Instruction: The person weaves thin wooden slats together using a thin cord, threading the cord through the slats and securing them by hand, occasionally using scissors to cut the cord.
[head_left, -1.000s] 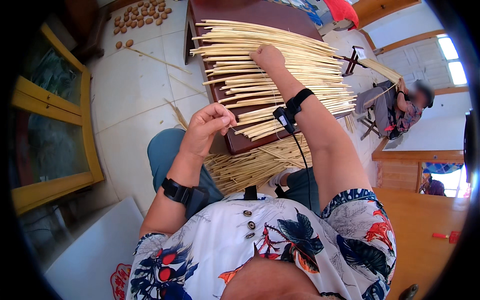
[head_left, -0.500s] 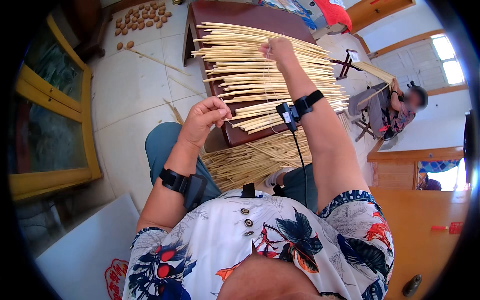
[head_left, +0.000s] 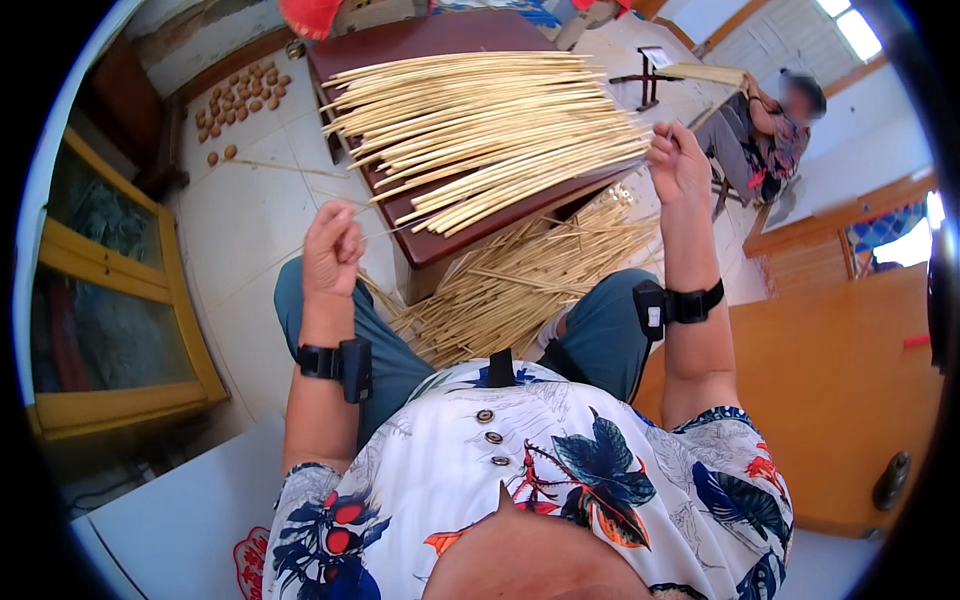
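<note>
A wide row of pale yellow stalks (head_left: 480,130), bare and straight, lies side by side on a dark red table (head_left: 430,42). My left hand (head_left: 334,248) is closed in the air just off the table's near left corner. From its fingers a thin white string (head_left: 385,233) runs toward the nearest stalks. Past the right ends of the stalks, my right hand (head_left: 680,165) is raised, thumb and fingers pinched together on the string, whose course on that side is hardly visible. Neither hand touches the stalks.
More loose stalks (head_left: 520,285) are heaped on the floor between my knees and the table. Several brown round things (head_left: 240,95) lie on the tiles at far left, beyond a yellow glass-fronted cabinet (head_left: 120,280). At right a seated person (head_left: 765,130) holds a bundle of stalks.
My right hand has left the middle of the stalks and moved right and nearer, beyond their ends. My left hand has shifted left and slightly nearer. The string across the stalks no longer shows.
</note>
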